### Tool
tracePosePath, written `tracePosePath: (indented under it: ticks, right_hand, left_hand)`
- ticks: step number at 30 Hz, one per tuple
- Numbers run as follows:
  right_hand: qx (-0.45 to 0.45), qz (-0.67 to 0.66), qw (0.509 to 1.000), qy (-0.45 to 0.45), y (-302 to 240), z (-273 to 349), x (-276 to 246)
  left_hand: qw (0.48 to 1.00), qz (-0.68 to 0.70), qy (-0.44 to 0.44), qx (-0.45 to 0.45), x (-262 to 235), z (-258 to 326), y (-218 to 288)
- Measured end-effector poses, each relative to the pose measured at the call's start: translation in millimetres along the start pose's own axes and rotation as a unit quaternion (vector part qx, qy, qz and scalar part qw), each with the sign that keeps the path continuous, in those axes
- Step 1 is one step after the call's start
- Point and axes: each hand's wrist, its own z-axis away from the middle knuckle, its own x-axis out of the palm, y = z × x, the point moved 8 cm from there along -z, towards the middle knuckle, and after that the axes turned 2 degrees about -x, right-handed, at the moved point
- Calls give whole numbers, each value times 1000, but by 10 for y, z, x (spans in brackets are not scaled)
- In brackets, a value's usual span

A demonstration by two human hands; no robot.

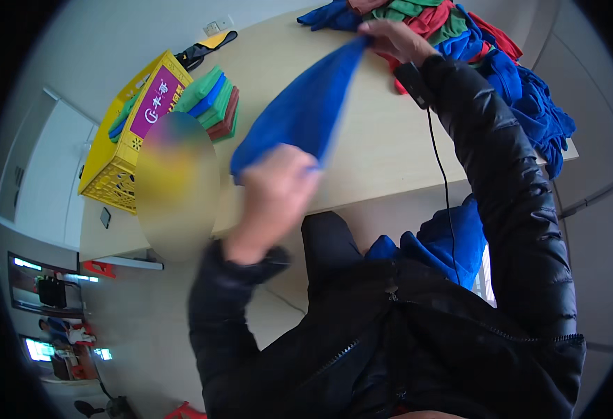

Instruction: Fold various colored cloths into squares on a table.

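A blue cloth is stretched slantwise above the pale table between my two hands. My left hand, smeared by motion, is closed on its near end. At the far end, my right hand pinches a corner, close to a loose heap of red, green and blue cloths. To the left of the held cloth stands a stack of folded cloths in green, blue and brown.
A yellow plastic crate with folded cloths in it stands at the table's left. A dark phone lies near it. Blue cloth hangs below the table's near edge. A black cable runs down from my right wrist.
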Motion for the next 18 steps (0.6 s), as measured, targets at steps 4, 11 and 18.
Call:
tracePosePath:
  ticks: [4, 11, 18]
  right_hand:
    - [-318, 517, 783, -135, 591, 444, -1102]
    - [37, 235, 968, -76, 1035, 1463, -483]
    - [41, 268, 955, -115, 1112, 2502, -91]
  left_hand:
    - [991, 56, -118, 14, 1953, 220, 262]
    - [989, 62, -115, -72, 2774, 186, 392]
    - [988, 137, -56, -37, 2163, 116, 236]
